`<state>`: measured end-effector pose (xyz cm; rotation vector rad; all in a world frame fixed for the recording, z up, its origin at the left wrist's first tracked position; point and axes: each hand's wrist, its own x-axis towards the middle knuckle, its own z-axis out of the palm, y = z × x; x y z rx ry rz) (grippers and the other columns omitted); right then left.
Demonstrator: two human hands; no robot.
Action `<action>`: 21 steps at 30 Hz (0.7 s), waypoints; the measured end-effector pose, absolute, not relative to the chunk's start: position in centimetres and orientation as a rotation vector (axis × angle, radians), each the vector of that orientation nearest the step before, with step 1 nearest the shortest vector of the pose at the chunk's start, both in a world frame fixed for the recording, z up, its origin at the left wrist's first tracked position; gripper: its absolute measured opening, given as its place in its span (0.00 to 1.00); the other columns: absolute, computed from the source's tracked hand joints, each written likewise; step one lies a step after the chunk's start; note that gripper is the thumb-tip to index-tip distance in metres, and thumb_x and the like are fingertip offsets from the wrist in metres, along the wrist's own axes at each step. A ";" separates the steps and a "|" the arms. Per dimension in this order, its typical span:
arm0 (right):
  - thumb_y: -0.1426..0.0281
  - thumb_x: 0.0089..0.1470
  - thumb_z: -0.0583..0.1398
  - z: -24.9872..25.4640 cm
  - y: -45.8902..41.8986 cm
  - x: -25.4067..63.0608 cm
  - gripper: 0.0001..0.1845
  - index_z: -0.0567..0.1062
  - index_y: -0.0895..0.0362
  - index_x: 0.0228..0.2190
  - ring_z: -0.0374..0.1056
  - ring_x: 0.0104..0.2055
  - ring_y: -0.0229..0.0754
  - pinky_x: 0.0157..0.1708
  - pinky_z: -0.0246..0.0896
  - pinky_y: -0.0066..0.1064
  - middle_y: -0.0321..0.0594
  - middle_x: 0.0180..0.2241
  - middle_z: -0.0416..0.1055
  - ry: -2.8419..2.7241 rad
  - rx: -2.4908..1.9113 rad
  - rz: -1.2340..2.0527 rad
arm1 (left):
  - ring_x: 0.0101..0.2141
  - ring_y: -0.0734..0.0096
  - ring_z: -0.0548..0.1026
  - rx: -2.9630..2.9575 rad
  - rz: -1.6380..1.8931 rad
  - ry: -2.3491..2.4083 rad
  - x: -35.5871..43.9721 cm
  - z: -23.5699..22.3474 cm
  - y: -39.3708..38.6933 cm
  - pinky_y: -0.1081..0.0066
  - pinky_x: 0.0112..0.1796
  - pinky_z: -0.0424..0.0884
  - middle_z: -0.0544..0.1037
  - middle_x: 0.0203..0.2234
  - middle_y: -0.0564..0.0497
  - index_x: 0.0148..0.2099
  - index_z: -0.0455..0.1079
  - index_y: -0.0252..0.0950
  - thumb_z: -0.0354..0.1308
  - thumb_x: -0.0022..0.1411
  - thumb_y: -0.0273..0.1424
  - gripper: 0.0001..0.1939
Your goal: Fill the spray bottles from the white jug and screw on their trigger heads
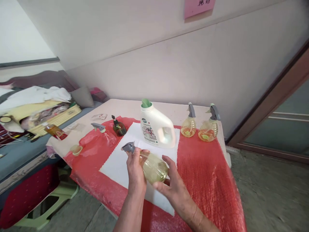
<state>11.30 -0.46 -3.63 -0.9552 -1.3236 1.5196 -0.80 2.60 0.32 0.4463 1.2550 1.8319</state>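
Observation:
Tilted on its side above the white cloth (118, 172) is a clear yellowish spray bottle (153, 167) with a grey trigger head. My left hand (135, 167) is closed around its neck, just below the trigger. At the bottle's rounded base, my right hand (175, 182) curves its thumb and fingers about the end and grips it. Just behind stands a large white detergent jug (158, 127), upright, with a green spout insert in its open mouth and a handle on the right.
Two spray bottles (188, 125) with yellowish liquid stand at the right back. On the red plastic sheet (202, 180) to the left are a clear spray bottle (108, 137), a dark pump bottle (119, 127) and a small cup (76, 149). An amber bottle (56, 131) lies near the table's left edge.

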 end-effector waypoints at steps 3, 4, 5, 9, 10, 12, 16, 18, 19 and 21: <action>0.67 0.44 0.65 -4.4 -0.7 10.9 0.43 0.55 0.51 0.59 0.54 0.62 0.53 0.61 0.53 0.48 0.47 0.61 0.53 -1.544 -1.067 1.160 | 0.28 0.67 0.76 0.434 1.829 1.269 -1.3 0.5 2.6 0.69 0.31 0.70 0.79 0.27 0.47 0.35 0.66 0.35 0.62 0.56 0.46 0.19; 0.67 0.44 0.65 -4.5 -0.7 10.8 0.42 0.56 0.52 0.59 0.54 0.63 0.54 0.62 0.51 0.48 0.48 0.61 0.55 -1.559 -1.083 1.127 | 0.29 0.67 0.76 0.458 1.804 1.262 -1.4 0.6 2.5 0.69 0.32 0.70 0.79 0.29 0.46 0.36 0.67 0.34 0.62 0.56 0.46 0.19; 0.66 0.45 0.65 -4.5 -0.7 10.8 0.41 0.56 0.52 0.58 0.56 0.61 0.54 0.61 0.54 0.49 0.49 0.59 0.57 -1.537 -1.065 1.179 | 0.30 0.66 0.77 0.487 1.769 1.244 -1.5 0.7 2.4 0.68 0.33 0.70 0.80 0.31 0.45 0.37 0.68 0.34 0.62 0.56 0.46 0.19; 0.55 0.47 0.66 -3.8 -0.7 11.1 0.40 0.56 0.53 0.56 0.67 0.52 0.51 0.50 0.65 0.43 0.48 0.52 0.67 -1.238 -0.855 1.655 | 0.33 0.64 0.77 0.519 1.672 1.127 -1.7 1.0 2.1 0.68 0.35 0.70 0.80 0.32 0.43 0.37 0.71 0.33 0.64 0.56 0.42 0.16; 0.54 0.46 0.67 -3.6 -0.7 11.1 0.40 0.57 0.53 0.55 0.67 0.51 0.51 0.49 0.66 0.41 0.47 0.51 0.68 -1.171 -0.828 1.711 | 0.31 0.64 0.77 0.513 1.664 1.115 -1.8 1.0 2.0 0.68 0.34 0.70 0.80 0.31 0.44 0.36 0.71 0.34 0.64 0.56 0.42 0.16; 0.55 0.44 0.68 -3.3 -0.9 11.1 0.40 0.58 0.52 0.54 0.67 0.51 0.50 0.50 0.65 0.40 0.46 0.50 0.68 -1.108 -0.826 1.729 | 0.29 0.66 0.76 0.507 1.657 1.101 -1.9 1.1 2.0 0.68 0.33 0.70 0.79 0.29 0.45 0.36 0.71 0.34 0.64 0.56 0.41 0.15; 0.56 0.45 0.68 -3.0 -1.1 11.3 0.40 0.57 0.50 0.55 0.66 0.52 0.48 0.49 0.66 0.37 0.45 0.54 0.65 -1.192 -0.853 1.629 | 0.33 0.64 0.77 0.459 1.649 1.001 -2.1 1.5 2.1 0.68 0.36 0.70 0.80 0.30 0.46 0.38 0.70 0.36 0.63 0.56 0.43 0.16; 0.56 0.47 0.67 -2.7 -1.1 11.5 0.39 0.57 0.50 0.55 0.66 0.53 0.48 0.49 0.66 0.37 0.45 0.54 0.64 -1.254 -0.859 1.631 | 0.34 0.61 0.78 0.441 1.632 0.970 -2.3 1.7 2.1 0.66 0.36 0.70 0.80 0.30 0.46 0.43 0.69 0.37 0.61 0.57 0.46 0.19; 0.55 0.48 0.66 -2.6 -1.1 11.7 0.38 0.57 0.50 0.56 0.66 0.53 0.48 0.49 0.66 0.37 0.45 0.54 0.64 -1.280 -0.860 1.650 | 0.35 0.60 0.78 0.445 1.623 0.971 -2.4 1.8 2.1 0.65 0.36 0.70 0.80 0.30 0.46 0.45 0.69 0.38 0.60 0.57 0.48 0.21; 0.55 0.50 0.65 -2.5 -1.1 11.9 0.36 0.57 0.50 0.56 0.65 0.54 0.48 0.50 0.66 0.37 0.44 0.55 0.64 -1.321 -0.863 1.670 | 0.37 0.58 0.79 0.469 1.617 0.993 -2.6 1.8 2.1 0.64 0.37 0.70 0.80 0.31 0.44 0.44 0.69 0.37 0.61 0.56 0.49 0.22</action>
